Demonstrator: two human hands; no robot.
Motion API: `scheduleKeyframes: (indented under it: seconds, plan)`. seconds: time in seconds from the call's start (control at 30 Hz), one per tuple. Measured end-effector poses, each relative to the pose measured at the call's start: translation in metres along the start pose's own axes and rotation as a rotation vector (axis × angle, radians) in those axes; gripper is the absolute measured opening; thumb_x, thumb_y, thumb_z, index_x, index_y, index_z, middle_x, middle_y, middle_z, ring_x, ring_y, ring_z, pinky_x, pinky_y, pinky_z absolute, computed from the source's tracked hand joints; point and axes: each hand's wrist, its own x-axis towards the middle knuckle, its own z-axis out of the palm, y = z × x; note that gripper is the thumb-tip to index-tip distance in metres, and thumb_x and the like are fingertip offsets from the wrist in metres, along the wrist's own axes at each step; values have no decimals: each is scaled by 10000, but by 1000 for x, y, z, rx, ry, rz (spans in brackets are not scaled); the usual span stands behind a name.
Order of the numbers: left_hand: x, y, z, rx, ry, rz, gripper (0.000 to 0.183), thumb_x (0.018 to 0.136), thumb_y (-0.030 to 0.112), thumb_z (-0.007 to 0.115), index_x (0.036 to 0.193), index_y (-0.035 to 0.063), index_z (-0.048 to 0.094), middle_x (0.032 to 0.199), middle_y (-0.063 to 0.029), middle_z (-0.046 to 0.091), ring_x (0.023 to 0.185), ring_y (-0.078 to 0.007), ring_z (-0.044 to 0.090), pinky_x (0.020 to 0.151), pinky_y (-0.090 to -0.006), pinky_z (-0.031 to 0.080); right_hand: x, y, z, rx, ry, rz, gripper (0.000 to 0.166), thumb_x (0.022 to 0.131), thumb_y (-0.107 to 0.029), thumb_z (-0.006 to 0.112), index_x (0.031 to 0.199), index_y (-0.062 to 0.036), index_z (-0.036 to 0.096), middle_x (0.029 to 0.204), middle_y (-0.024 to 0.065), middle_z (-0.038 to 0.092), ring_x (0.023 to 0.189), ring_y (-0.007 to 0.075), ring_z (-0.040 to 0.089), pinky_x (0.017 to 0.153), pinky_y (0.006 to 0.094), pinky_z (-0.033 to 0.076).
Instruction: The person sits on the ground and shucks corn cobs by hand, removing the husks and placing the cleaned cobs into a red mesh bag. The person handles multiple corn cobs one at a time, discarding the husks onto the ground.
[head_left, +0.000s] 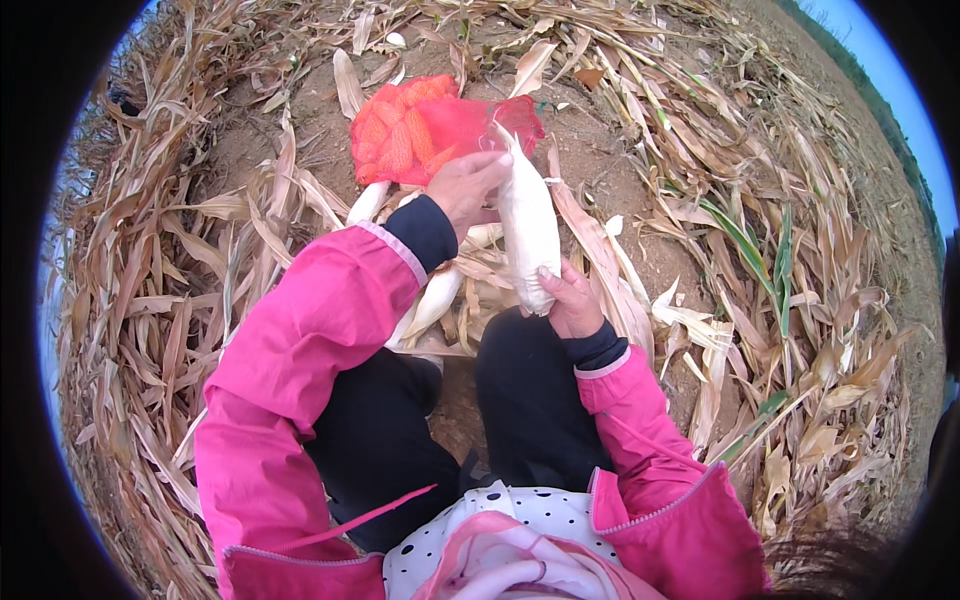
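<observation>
An ear of corn in its pale dry husk (527, 225) is held almost upright in front of my knees. My right hand (576, 300) grips its lower end, thumb across the front. Near the pointed tip, the fingers of my left hand (470, 186) pinch the husk from the left side. The husk still wraps the ear, and no kernels show. Just beyond my left hand lies a red mesh bag (480, 124) with several husked orange ears of corn (397, 142) inside. Another ear in its husk (436, 300) rests on the ground below my left wrist.
Dry corn stalks and leaves (195, 247) cover the ground to the left, with more stalks (712, 142) on the right. Loose pale husks (694, 319) lie right of my right hand. Bare soil (300, 139) surrounds the bag. Green leaves (781, 270) stick out at right.
</observation>
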Motion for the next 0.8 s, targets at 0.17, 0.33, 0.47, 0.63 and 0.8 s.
scheduleKeyframes:
  seconds: [0.17, 0.33, 0.47, 0.63, 0.8]
  plan:
    - [-18, 2, 31, -215, 121, 95, 174, 897, 199, 553, 1005, 71, 600, 857, -5, 621, 773, -110, 607, 700, -286, 510, 2, 5, 20, -97, 44, -158, 361, 871, -245, 599, 1133, -7, 524, 980, 66, 610, 835, 120, 586, 737, 262, 466]
    - [-10, -23, 64, -406, 226, 334, 141, 866, 121, 597, 960, 19, 623, 838, -41, 650, 759, -118, 621, 698, -254, 510, -9, -2, 22, -595, 212, -372, 421, 814, -287, 668, 1087, 11, 549, 957, 74, 622, 822, 135, 589, 757, 272, 461]
    - [3, -44, 90, -581, 279, 485, 175, 859, 122, 606, 947, -26, 635, 837, -53, 645, 715, -117, 595, 659, -242, 486, -17, 3, 14, -368, 323, -478, 394, 817, -276, 659, 1064, 15, 560, 944, 76, 621, 826, 127, 586, 744, 272, 459]
    - [-10, -73, 114, -809, 165, 374, 128, 881, 116, 564, 928, -1, 584, 839, -96, 643, 787, -175, 605, 747, -309, 486, -23, 0, -6, 72, 407, -302, 449, 875, -349, 568, 1147, 2, 498, 909, 62, 612, 792, 143, 597, 732, 275, 475]
    - [-15, -105, 111, -633, 41, 267, 140, 905, 166, 539, 854, 37, 565, 715, -44, 592, 664, -122, 566, 647, -248, 455, -17, -9, -51, 313, 362, -229, 522, 905, -463, 460, 1190, -26, 443, 969, 86, 572, 863, 190, 588, 757, 329, 485]
